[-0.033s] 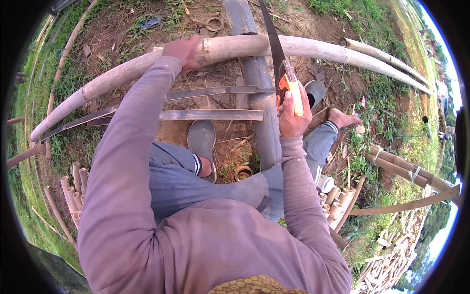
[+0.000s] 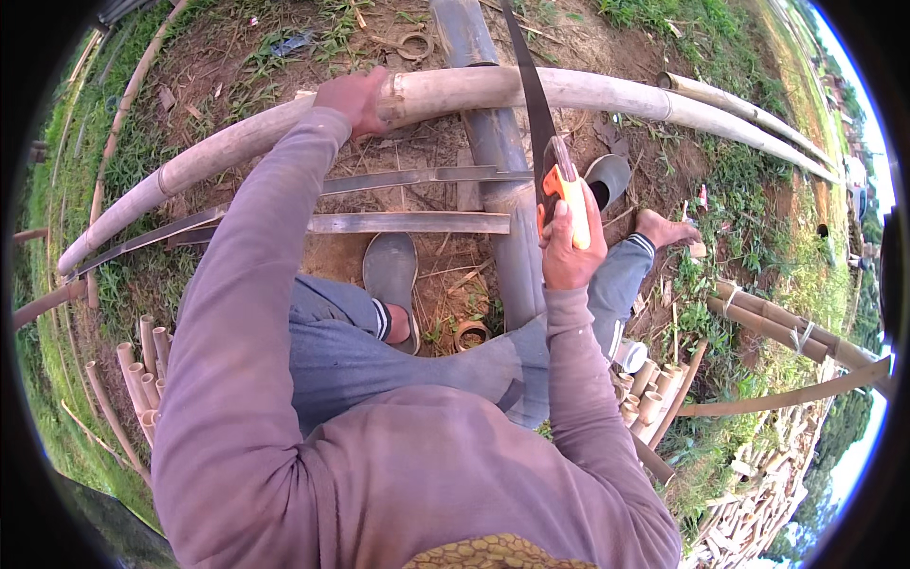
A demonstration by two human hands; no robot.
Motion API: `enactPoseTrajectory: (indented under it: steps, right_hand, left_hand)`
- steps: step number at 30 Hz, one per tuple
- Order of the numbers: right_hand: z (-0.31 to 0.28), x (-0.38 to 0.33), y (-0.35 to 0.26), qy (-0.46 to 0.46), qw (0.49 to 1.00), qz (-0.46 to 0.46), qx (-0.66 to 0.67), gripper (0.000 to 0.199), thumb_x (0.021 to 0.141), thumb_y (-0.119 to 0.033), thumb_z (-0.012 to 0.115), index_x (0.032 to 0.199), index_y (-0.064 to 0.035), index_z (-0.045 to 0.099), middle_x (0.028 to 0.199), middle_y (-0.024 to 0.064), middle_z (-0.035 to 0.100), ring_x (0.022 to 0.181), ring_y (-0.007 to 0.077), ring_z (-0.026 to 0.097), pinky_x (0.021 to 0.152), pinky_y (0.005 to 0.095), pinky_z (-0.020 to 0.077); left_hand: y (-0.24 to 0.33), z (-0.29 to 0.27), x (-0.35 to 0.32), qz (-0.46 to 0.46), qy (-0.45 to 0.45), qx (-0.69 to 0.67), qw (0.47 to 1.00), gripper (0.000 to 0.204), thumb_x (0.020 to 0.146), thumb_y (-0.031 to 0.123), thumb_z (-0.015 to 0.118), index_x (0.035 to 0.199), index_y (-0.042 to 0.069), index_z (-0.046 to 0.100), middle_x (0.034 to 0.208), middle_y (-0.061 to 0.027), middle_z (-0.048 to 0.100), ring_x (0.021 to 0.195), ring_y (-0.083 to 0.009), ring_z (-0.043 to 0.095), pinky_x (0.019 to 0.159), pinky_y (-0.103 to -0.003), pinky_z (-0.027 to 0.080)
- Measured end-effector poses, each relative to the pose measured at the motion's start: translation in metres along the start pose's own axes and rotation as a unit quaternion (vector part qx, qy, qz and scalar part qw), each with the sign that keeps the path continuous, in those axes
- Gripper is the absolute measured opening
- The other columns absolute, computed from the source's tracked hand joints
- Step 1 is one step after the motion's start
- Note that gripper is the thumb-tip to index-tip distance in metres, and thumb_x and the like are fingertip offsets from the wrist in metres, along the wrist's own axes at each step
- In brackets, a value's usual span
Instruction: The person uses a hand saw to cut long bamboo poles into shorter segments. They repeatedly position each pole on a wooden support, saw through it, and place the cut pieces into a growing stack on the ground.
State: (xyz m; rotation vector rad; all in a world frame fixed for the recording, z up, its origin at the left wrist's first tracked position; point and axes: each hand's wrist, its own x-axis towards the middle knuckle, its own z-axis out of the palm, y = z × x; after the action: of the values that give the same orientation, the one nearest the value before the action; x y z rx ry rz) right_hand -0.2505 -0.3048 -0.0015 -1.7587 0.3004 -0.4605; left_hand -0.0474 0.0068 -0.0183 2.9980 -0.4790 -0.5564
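A long pale bamboo pole (image 2: 464, 90) lies crosswise in front of me, over a thick grey pole (image 2: 507, 199) that runs away from me. My left hand (image 2: 353, 100) is wrapped over the bamboo beside a node, left of the grey pole. In my right hand (image 2: 574, 245) is the orange handle of a handsaw (image 2: 536, 100). Its dark blade points away from me and crosses the bamboo just right of the grey pole. Whether the teeth have cut into the bamboo, I cannot tell.
Split bamboo strips (image 2: 408, 223) lie between my body and the pole. A shoe (image 2: 608, 180) sits off my bare right foot (image 2: 666, 230). Short cut bamboo tubes stand in bundles at left (image 2: 142, 375) and right (image 2: 652, 403). Another bamboo pole (image 2: 739, 106) lies at far right.
My right hand and the saw have shifted slightly toward me. My left hand and the bamboo pole have stayed in place.
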Motion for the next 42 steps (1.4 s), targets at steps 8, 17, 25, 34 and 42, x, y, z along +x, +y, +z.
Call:
enactPoseTrajectory:
  steps: [8, 17, 25, 34, 42]
  right_hand:
    - [-0.04, -0.056, -0.015, 0.0, 1.0, 0.018, 0.019, 0.051, 0.106, -0.021, 0.071, 0.147, 0.0066, 0.056, 0.122, 0.014, 0.069, 0.094, 0.0146, 0.065, 0.073, 0.027, 0.055]
    - [0.013, 0.045, -0.017, 0.001, 0.999, -0.031, 0.011, 0.043, 0.106, -0.016, 0.07, 0.143, 0.0047, 0.062, 0.11, 0.0107, 0.073, 0.078, 0.0074, 0.066, 0.065, 0.0241, 0.0562]
    - [-0.042, -0.057, -0.026, -0.007, 0.999, 0.034, 0.016, 0.055, 0.109, -0.027, 0.066, 0.149, 0.0088, 0.054, 0.102, 0.011, 0.068, 0.068, 0.0082, 0.062, 0.06, 0.0231, 0.0528]
    - [0.016, 0.049, -0.018, 0.002, 1.0, -0.026, 0.012, 0.043, 0.105, -0.013, 0.072, 0.143, 0.0049, 0.062, 0.116, 0.0131, 0.074, 0.072, 0.0074, 0.063, 0.063, 0.0219, 0.0529]
    - [-0.038, -0.07, -0.035, 0.025, 0.996, 0.044, 0.07, 0.061, 0.107, -0.03, 0.069, 0.149, 0.0118, 0.051, 0.121, 0.0207, 0.075, 0.061, 0.0064, 0.057, 0.06, 0.0215, 0.0522]
  left_hand:
    - [-0.011, -0.023, 0.035, -0.002, 0.023, 0.002, 1.0, 0.073, 0.081, 0.051, 0.087, 0.133, 0.013, 0.052, 0.126, -0.0178, 0.069, 0.116, -0.0411, 0.069, 0.1, -0.051, 0.056]
    - [-0.01, -0.026, 0.033, -0.007, 0.067, -0.003, 0.998, 0.077, 0.076, 0.05, 0.092, 0.132, 0.014, 0.053, 0.129, -0.0153, 0.069, 0.117, -0.039, 0.071, 0.1, -0.05, 0.058]
    - [-0.016, -0.017, 0.036, -0.011, 0.044, 0.013, 0.999, 0.074, 0.079, 0.046, 0.091, 0.135, 0.014, 0.052, 0.128, -0.015, 0.07, 0.118, -0.0384, 0.07, 0.101, -0.049, 0.057]
    - [-0.008, -0.033, 0.035, -0.009, 0.04, -0.002, 0.999, 0.077, 0.077, 0.048, 0.091, 0.136, 0.016, 0.053, 0.127, -0.013, 0.07, 0.117, -0.037, 0.072, 0.1, -0.05, 0.058]
    - [-0.019, -0.016, 0.044, -0.002, 0.056, 0.015, 0.998, 0.077, 0.078, 0.05, 0.09, 0.135, 0.015, 0.053, 0.125, -0.0137, 0.071, 0.116, -0.0375, 0.071, 0.098, -0.05, 0.058]
